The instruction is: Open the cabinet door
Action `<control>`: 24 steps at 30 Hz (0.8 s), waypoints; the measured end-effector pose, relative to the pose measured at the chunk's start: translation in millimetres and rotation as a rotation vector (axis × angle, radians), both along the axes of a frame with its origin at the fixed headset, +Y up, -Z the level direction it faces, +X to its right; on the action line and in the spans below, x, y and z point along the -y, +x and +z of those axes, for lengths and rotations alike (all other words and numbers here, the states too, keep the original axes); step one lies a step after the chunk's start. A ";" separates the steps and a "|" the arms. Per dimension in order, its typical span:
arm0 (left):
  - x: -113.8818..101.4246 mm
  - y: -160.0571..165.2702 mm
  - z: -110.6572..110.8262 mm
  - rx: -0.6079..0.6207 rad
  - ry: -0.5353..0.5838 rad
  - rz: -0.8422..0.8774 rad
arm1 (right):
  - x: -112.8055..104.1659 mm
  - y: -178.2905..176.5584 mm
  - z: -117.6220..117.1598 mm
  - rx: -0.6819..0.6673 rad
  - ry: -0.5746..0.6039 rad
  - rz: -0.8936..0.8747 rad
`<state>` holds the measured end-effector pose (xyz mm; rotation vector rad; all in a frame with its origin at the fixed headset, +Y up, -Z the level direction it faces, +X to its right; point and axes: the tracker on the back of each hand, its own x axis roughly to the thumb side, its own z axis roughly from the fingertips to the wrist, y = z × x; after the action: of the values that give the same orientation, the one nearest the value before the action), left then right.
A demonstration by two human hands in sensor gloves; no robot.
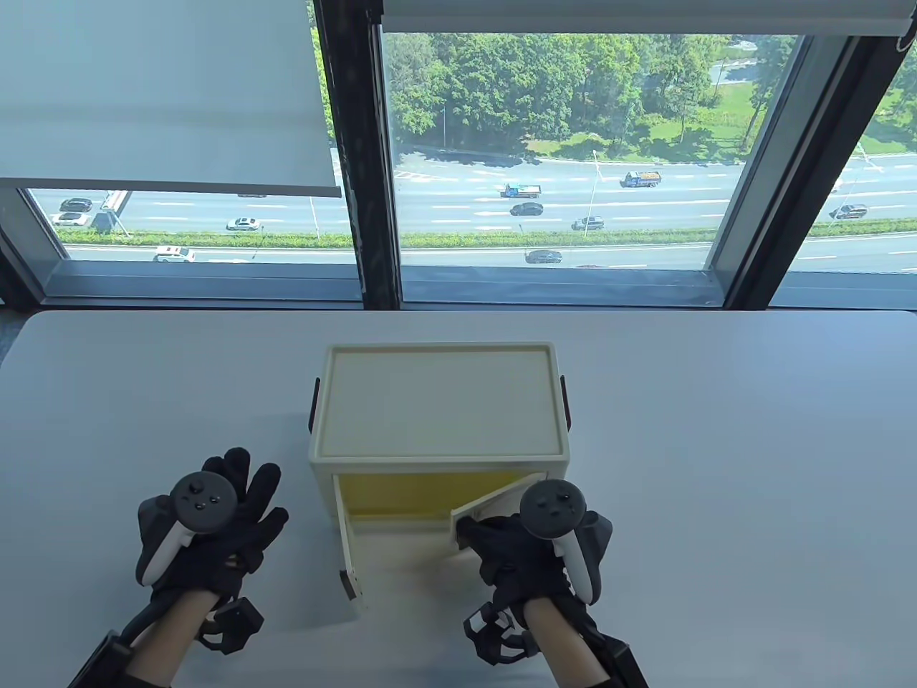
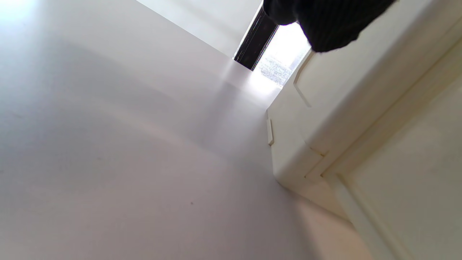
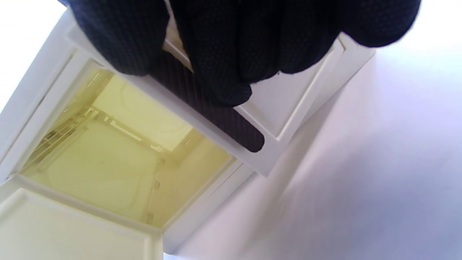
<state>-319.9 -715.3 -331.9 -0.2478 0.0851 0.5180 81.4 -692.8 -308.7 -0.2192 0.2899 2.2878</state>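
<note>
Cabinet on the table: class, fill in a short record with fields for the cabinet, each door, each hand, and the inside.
cabinet: cream box on white table
left door: swung wide open
right door: partly open
right hand: grips the right door's edge, fingers over its dark handle strip
left hand: beside the cabinet, fingers spread, holds nothing
inside: yellow, nothing seen in the visible part

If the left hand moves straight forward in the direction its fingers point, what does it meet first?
Probably nothing on the table: the left hand points toward the window, passing left of the cabinet. Depth is unclear.
</note>
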 end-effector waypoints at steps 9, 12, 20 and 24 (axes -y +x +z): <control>0.5 0.2 1.1 -0.005 -0.017 -0.004 | -8.1 35.3 12.8 -0.135 0.035 0.004; 0.4 -0.1 1.7 -0.010 -0.022 -0.003 | -7.8 50.3 11.3 -0.197 0.032 -0.012; 0.6 -1.1 2.2 -0.022 -0.030 -0.002 | -8.6 84.2 9.6 -0.321 0.047 -0.011; 0.9 -2.0 2.4 -0.030 -0.034 -0.002 | -6.7 93.5 10.8 -0.321 0.057 -0.025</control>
<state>-321.9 -716.2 -329.5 -0.2731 0.1230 0.5182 174.9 -686.0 -298.0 0.1824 0.3882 2.2990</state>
